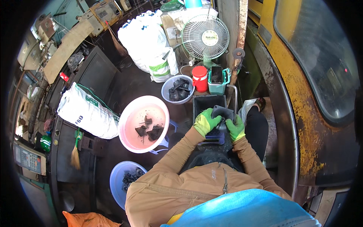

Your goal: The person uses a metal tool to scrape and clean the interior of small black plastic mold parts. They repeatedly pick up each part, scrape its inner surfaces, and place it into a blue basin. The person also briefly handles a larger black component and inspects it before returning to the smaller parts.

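Both my hands wear yellow-green gloves. Between them is a dark, flared moulded part (223, 112), gripped by my left hand (207, 122) at its left side and by my right hand (236, 128) at its right. The fingers hide some of the part, so its full shape cannot be made out. It is held over the near end of a black rectangular crate (200, 102) in front of me. To the left, a pink basin (128, 109) holds several dark pieces (155, 133) of similar material, with crumbs around them.
Beyond the crate stand a red jug (200, 78), a teal basket (217, 89), a bluish basin (166, 94) of dark parts and a fan (206, 38). Another basin (115, 189) sits lower left. White sacks (89, 113) lie left. Yellow machinery (306, 125) rises close on my right.
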`<action>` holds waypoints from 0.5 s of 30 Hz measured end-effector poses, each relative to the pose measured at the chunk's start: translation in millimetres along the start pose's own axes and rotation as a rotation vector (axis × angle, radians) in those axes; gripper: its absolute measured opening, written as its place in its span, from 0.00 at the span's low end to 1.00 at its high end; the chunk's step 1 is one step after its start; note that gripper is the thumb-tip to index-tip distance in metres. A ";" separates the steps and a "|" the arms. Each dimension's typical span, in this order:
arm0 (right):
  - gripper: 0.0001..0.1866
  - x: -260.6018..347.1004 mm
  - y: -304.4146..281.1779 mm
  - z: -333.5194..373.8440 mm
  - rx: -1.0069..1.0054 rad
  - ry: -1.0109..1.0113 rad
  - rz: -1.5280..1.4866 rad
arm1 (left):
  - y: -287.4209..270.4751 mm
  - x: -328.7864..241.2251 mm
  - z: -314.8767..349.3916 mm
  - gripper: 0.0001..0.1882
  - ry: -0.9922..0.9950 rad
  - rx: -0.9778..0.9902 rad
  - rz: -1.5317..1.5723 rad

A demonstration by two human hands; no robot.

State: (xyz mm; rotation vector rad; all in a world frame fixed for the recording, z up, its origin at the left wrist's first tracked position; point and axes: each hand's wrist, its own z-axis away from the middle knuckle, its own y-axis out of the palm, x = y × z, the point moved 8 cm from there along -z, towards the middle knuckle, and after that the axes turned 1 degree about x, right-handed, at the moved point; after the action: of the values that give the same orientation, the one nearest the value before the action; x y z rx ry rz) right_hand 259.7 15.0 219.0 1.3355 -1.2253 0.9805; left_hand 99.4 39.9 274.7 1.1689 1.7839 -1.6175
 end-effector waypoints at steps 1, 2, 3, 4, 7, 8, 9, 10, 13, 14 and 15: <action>0.18 8.2 1.3 4.1 0.012 0.012 -0.058 | -1.4 -4.0 1.0 0.19 0.003 0.045 -0.005; 0.18 18.2 1.6 5.3 0.019 0.030 -0.116 | 0.3 -6.6 1.1 0.19 -0.016 0.141 0.138; 0.18 27.8 0.5 7.4 -0.002 0.074 -0.173 | 3.8 -9.0 1.4 0.20 -0.054 0.253 0.287; 0.18 42.6 2.4 12.1 0.014 0.056 -0.247 | 9.2 -12.3 4.2 0.22 -0.095 0.386 0.533; 0.18 93.1 -8.1 31.1 -0.037 -0.015 -0.253 | 15.0 -21.2 7.9 0.28 -0.060 0.635 1.124; 0.18 105.0 -15.9 40.0 -0.088 0.007 -0.261 | 19.4 -10.4 6.6 0.28 -0.107 0.638 1.238; 0.18 118.5 -22.8 50.2 -0.110 -0.002 -0.296 | 25.4 0.7 8.3 0.27 -0.123 0.652 1.401; 0.17 128.0 -34.6 60.0 -0.161 0.039 -0.277 | 38.8 21.7 9.8 0.27 -0.199 0.653 1.392; 0.16 160.7 -61.7 93.1 -0.247 0.030 -0.268 | 96.5 92.9 27.6 0.27 -0.464 0.696 1.346; 0.16 170.6 -67.5 102.7 -0.274 -0.013 -0.304 | 118.3 122.6 45.6 0.23 -0.606 0.666 1.264; 0.16 176.7 -73.7 112.7 -0.312 -0.009 -0.305 | 135.5 153.1 71.1 0.19 -0.760 0.607 1.148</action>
State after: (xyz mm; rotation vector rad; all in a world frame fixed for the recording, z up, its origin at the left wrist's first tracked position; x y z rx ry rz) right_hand 350.4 -125.9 364.9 1.2325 -1.0889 0.5438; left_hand 115.0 7.4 61.2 1.1888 0.0242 -1.4827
